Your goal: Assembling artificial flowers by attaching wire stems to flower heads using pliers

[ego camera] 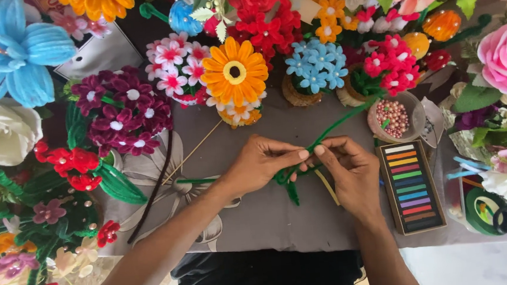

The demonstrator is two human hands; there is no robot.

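Pinching a green pipe cleaner (pixel 302 163) between thumb and fingertips, the left hand (pixel 261 163) and right hand (pixel 348 171) meet over the middle of the grey cloth (pixel 259 219); both are closed on it, its free end running far-right. Right of them lies a box of coloured chalk sticks (pixel 410 186), beyond it a bowl of pink beads (pixel 394 118). Farther off stands an orange flower (pixel 234 72).

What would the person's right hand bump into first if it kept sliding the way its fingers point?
The right hand points left, and its fingertips already meet the left hand over the green pipe cleaner, so the left hand's fingers come first.
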